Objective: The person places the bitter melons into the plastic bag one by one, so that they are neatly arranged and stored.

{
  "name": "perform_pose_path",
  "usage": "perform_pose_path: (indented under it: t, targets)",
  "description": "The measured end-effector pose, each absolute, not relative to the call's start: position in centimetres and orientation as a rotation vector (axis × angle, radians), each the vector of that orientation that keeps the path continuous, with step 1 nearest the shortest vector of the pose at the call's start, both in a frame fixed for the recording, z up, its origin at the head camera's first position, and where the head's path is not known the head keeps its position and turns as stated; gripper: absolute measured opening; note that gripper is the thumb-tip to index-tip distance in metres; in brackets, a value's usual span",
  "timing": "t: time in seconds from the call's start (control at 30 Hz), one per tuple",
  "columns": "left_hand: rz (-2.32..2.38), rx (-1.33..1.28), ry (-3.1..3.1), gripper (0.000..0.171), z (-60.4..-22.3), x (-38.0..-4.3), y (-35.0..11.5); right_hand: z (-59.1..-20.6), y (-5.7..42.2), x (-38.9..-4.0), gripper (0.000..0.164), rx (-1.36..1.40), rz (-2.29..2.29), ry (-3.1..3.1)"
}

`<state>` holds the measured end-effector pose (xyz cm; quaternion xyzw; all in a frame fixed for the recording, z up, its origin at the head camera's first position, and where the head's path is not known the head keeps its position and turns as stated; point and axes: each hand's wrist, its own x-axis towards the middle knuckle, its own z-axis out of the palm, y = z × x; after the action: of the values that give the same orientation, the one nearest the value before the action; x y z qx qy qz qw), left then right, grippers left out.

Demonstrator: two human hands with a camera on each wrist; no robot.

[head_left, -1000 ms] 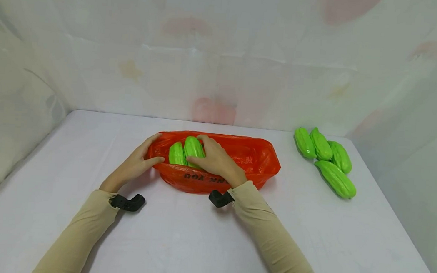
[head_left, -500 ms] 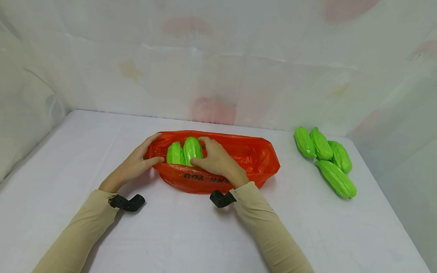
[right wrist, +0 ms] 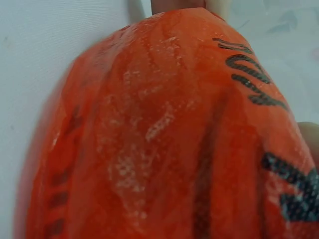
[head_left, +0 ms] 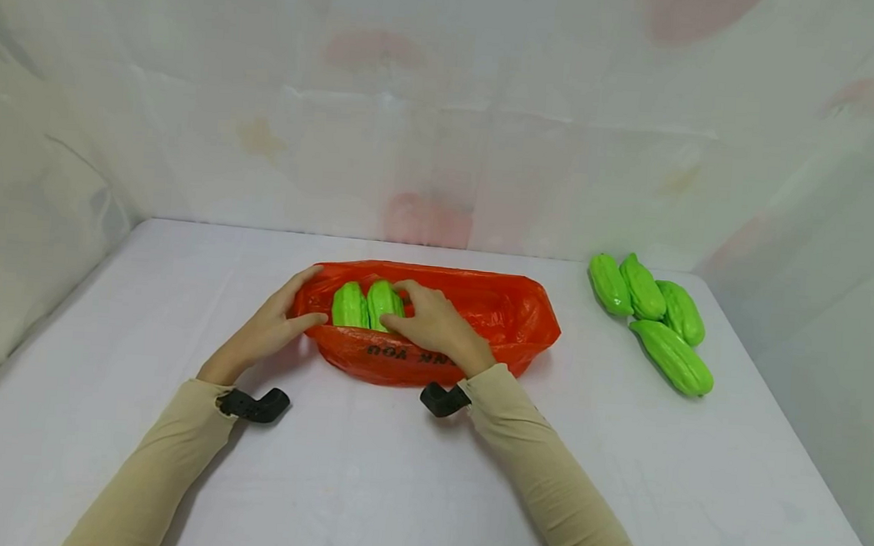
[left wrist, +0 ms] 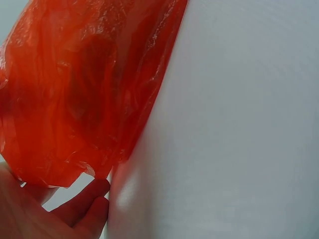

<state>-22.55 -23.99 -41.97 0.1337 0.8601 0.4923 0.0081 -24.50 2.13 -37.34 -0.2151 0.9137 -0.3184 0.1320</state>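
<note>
An open red plastic bag (head_left: 481, 296) lies on the table with "THANK YOU" printed on its front. Inside its left half, two light green ridged gourds stand side by side: a left gourd (head_left: 350, 305) and a right gourd (head_left: 381, 303). My right hand (head_left: 434, 316) reaches into the bag and grips the right gourd, thumb in front and fingers behind. At the bag's left end, my left hand (head_left: 272, 325) holds the rim, its thumb near the front corner and its fingers at the back. The left wrist view shows those fingers (left wrist: 84, 206) against the red plastic.
At the table's back right lie several more gourds: three in a row, including a middle gourd (head_left: 642, 290), and a longer front gourd (head_left: 672, 358) slanting before them. The white table (head_left: 364, 477) ends at a pale curtain (head_left: 519, 161) behind the bag.
My right hand has moved slightly left and then lower with the right gourd, which now sits deeper in the bag beside the left gourd. My left hand has stayed in place.
</note>
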Motion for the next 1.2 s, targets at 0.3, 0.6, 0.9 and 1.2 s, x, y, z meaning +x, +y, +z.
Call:
perform_pose_path:
  t: [0.3,0.6,0.9,1.2]
  targets:
    - [1.525,0.421,2.667,0.076,-42.07,-22.86,-24.20,-36.90,2.65,-24.60,0.061,-0.594,-0.951,2.655]
    - [1.516,0.416,2.677,0.076,-41.99,-22.73,-24.13,-36.62,3.11,-24.46,0.061,-0.566,-0.944,2.654]
    - [1.517,0.412,2.670,0.076,-41.93,-22.61,-24.14,-36.79,2.79,-24.51,0.059,-0.620,-0.965,2.650]
    - [1.529,0.426,2.667,0.075,-42.02,-22.72,-24.14,-36.67,2.88,-24.48,0.058,-0.628,-0.974,2.640]
